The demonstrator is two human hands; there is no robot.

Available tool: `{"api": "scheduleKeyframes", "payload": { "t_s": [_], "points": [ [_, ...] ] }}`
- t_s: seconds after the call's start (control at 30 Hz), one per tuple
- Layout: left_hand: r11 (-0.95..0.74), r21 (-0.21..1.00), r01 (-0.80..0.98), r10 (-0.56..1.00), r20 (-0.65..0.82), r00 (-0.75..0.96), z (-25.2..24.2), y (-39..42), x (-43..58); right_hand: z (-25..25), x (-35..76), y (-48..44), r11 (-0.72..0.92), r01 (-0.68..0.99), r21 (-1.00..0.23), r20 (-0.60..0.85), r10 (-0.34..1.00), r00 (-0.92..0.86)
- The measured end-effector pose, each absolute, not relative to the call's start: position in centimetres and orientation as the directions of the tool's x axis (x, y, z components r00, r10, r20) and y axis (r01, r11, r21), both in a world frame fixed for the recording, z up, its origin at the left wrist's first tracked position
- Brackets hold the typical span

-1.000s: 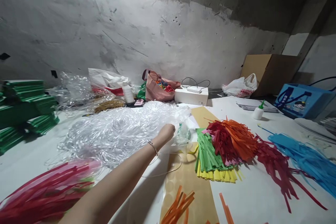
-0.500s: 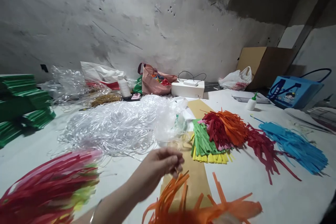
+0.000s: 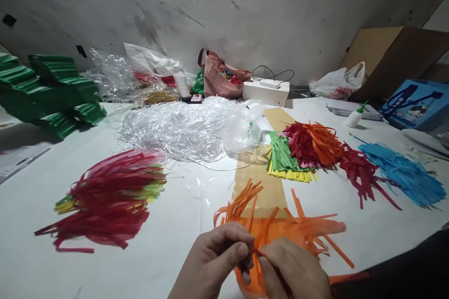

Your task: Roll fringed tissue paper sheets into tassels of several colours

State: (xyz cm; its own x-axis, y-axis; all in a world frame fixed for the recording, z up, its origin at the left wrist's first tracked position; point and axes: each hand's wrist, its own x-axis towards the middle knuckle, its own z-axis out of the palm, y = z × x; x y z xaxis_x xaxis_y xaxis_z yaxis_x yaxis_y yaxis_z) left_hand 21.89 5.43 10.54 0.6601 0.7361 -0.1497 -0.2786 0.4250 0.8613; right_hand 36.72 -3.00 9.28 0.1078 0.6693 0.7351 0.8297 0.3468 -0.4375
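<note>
Orange fringed paper [image 3: 305, 229] lies at the front of the white table, its cut strips spread outward. Over its near edge my left hand [image 3: 224, 257] is closed, thumb and fingers pinched around the end of a small reddish-orange twisted strip [image 3: 257, 252]. My right hand [image 3: 291, 266] pinches the same strip from the other side, fingertips close to the left ones. Red and yellow-green paper fringes [image 3: 112, 191] lie to the left. Green, dark red and orange tassels [image 3: 305, 149] are piled beyond the orange paper, with a blue tassel [image 3: 403, 173] farther right.
Clear plastic strands [image 3: 175, 126] heap across the middle. Green stacks [image 3: 52, 93] stand at the left. Along the back are a pink bag [image 3: 222, 77], a white box [image 3: 265, 92] and a cardboard box [image 3: 396, 60]. A glue bottle [image 3: 355, 117] and blue bag [image 3: 414, 105] stand right.
My left hand has moved down and right to meet my right hand, which now shows clearly over the orange paper. The view has tilted downward, showing more of the red fringes.
</note>
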Motion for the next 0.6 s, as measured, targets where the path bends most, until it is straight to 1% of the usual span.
{"api": "scheduleKeyframes", "payload": {
  "t_s": [0.17,0.23,0.3,0.37,0.43,0.6],
  "points": [
    [0.262,0.932,-0.252,0.8,-0.064,0.596,9.5,4.3,21.4,8.6,37.0,-3.6,0.381,0.823,-0.422,0.693,0.72,0.022],
    [0.181,0.956,-0.233,0.815,-0.013,0.58,9.0,4.0,21.3,8.3,37.0,-3.7,0.39,0.827,-0.404,0.708,0.706,0.013],
    [0.101,0.97,-0.223,0.814,0.048,0.579,8.4,3.7,21.2,7.9,37.0,-3.7,0.389,0.823,-0.414,0.716,0.698,0.031],
    [0.028,0.977,-0.211,0.804,0.104,0.585,8.0,3.3,21.1,7.6,37.0,-3.8,0.381,0.805,-0.455,0.688,0.725,0.045],
    [-0.039,0.98,-0.196,0.795,0.15,0.587,7.7,3.1,20.9,7.5,37.0,-4.0,0.388,0.792,-0.472,0.652,0.758,0.017],
    [-0.183,0.97,-0.162,0.767,0.244,0.593,7.5,2.6,20.7,8.4,37.1,-4.3,0.397,0.82,-0.414,0.65,0.759,-0.039]
  ]
}}
